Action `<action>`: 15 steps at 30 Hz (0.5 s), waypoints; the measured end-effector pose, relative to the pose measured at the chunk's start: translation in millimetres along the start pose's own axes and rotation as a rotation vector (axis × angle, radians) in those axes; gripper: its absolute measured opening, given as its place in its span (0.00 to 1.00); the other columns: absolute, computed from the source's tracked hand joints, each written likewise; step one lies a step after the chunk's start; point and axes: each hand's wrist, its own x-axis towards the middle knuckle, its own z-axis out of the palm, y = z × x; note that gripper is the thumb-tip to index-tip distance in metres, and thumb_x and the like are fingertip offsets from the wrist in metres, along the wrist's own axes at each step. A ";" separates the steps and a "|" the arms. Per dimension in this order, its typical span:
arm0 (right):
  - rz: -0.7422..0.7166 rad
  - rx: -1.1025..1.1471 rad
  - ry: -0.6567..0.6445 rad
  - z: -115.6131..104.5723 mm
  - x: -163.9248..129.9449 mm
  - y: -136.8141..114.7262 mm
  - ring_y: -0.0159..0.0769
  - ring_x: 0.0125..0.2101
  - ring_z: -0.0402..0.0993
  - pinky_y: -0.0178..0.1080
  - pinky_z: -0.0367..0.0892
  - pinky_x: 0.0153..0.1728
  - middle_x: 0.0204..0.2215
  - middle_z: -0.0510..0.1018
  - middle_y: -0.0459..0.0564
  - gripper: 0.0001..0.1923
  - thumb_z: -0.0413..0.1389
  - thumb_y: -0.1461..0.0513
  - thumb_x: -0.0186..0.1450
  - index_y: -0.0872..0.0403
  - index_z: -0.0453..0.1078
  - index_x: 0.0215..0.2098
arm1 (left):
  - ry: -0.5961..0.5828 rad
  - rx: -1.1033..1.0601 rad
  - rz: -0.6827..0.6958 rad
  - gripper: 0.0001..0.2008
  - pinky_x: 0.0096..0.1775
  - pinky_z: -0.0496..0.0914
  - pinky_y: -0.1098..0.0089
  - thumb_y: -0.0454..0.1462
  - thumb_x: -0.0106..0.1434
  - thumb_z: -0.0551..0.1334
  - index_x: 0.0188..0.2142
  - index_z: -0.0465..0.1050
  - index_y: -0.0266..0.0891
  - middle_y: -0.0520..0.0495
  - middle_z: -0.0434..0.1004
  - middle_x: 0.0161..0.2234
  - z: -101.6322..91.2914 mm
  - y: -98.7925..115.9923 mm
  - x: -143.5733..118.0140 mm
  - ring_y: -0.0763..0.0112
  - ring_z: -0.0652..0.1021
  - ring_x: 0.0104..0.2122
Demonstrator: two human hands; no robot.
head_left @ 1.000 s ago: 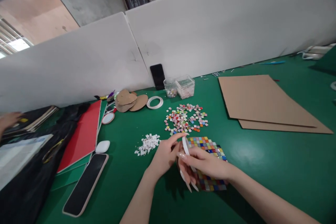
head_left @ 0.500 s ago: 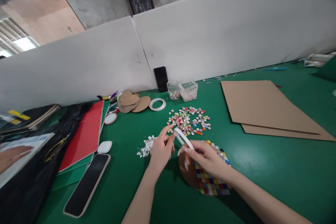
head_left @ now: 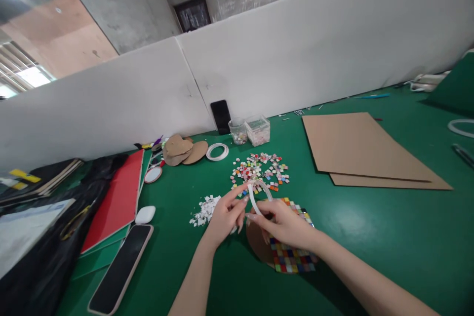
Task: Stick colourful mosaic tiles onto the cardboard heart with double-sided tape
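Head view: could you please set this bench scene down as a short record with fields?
Left hand: pinching the white tape ring
Right hand: holding the same ring, above the brown board part-covered with coloured square tiles
Loose coloured tiles: heaped behind the hands
White paper scraps: left of the hands
Surface: green table

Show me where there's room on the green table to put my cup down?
Bare green lies right of the mosaic board, below the cardboard sheets. Another patch sits between the phone and the left hand. Around the loose tiles and white scraps it's crowded.
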 end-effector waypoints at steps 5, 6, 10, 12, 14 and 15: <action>0.048 0.069 0.060 0.5 1.7 2.1 0.30 0.15 0.66 0.32 0.57 0.18 0.12 0.65 0.41 0.19 0.44 0.52 0.65 0.52 0.57 0.21 | 0.016 -0.106 0.047 0.21 0.15 0.52 0.80 0.42 0.60 0.56 0.51 0.66 0.37 0.61 0.58 0.09 -3.9 -6.0 -2.7 0.82 0.57 0.10; 0.061 0.088 0.078 0.0 2.3 2.3 0.30 0.15 0.66 0.32 0.57 0.18 0.12 0.66 0.41 0.18 0.45 0.52 0.65 0.52 0.57 0.21 | 0.030 -0.122 0.061 0.20 0.15 0.52 0.79 0.42 0.60 0.56 0.50 0.67 0.37 0.60 0.58 0.10 -4.4 -6.0 -2.9 0.82 0.57 0.10; 0.075 0.156 0.102 -3.2 3.1 0.1 0.29 0.13 0.63 0.31 0.56 0.17 0.11 0.64 0.40 0.18 0.46 0.52 0.65 0.53 0.62 0.23 | 0.186 -0.098 0.101 0.20 0.15 0.54 0.79 0.44 0.59 0.57 0.48 0.66 0.37 0.60 0.60 0.11 -8.2 -1.7 -0.4 0.82 0.59 0.10; 0.063 0.183 0.066 -5.0 2.4 -2.0 0.28 0.13 0.61 0.31 0.55 0.16 0.11 0.63 0.40 0.18 0.47 0.52 0.64 0.54 0.64 0.23 | 0.274 -0.093 0.086 0.21 0.15 0.55 0.79 0.45 0.59 0.58 0.49 0.64 0.38 0.60 0.62 0.12 -11.1 0.0 2.5 0.81 0.60 0.11; 0.062 0.220 0.005 -6.3 1.3 -3.3 0.26 0.13 0.60 0.30 0.54 0.16 0.11 0.63 0.40 0.19 0.48 0.51 0.63 0.55 0.66 0.24 | 0.338 -0.124 0.060 0.18 0.15 0.54 0.80 0.47 0.58 0.58 0.43 0.65 0.38 0.60 0.61 0.12 -13.3 -0.9 5.5 0.81 0.60 0.11; 0.066 0.240 -0.027 -6.7 0.7 -3.5 0.26 0.13 0.60 0.30 0.54 0.16 0.11 0.63 0.40 0.19 0.48 0.51 0.63 0.56 0.67 0.24 | 0.354 -0.149 0.049 0.16 0.14 0.53 0.80 0.47 0.58 0.58 0.38 0.66 0.38 0.61 0.60 0.12 -13.7 -2.1 6.8 0.82 0.59 0.11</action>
